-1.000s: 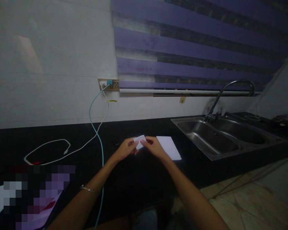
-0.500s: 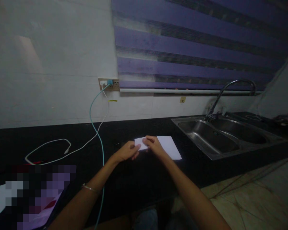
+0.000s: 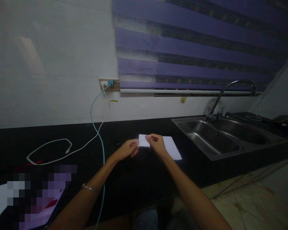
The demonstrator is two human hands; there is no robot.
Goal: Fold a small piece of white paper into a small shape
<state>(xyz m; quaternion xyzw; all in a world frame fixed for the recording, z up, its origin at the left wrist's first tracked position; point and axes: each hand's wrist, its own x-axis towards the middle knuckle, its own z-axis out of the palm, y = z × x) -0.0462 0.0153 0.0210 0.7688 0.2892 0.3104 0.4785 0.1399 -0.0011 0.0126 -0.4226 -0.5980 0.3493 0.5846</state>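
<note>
A small white piece of paper (image 3: pixel 144 141), perhaps folded, is held up over the black counter. My right hand (image 3: pixel 157 144) pinches its right end, thumb on the near face and fingers curled behind. At the paper's left edge, the closed fingertips of my left hand (image 3: pixel 129 149) meet the border; they seem to grip only its very edge. Just right of the small piece lies a larger white sheet (image 3: pixel 173 148) on the counter, partly covered by my right hand and wrist.
Black countertop (image 3: pixel 124 182) runs along the tiled wall. A double steel sink (image 3: pixel 213 156) with a curved faucet (image 3: pixel 220 92) stands at right. A teal cable (image 3: pixel 102 153) and a white cable (image 3: pixel 84 147) hang from the wall socket (image 3: pixel 116 85). A blurred-out purple item (image 3: pixel 50 199) lies lower left.
The small paper has shifted slightly right and up with my right hand. My left thumb, which lay over the paper's face, has slid back to its left edge, uncovering more of it.
</note>
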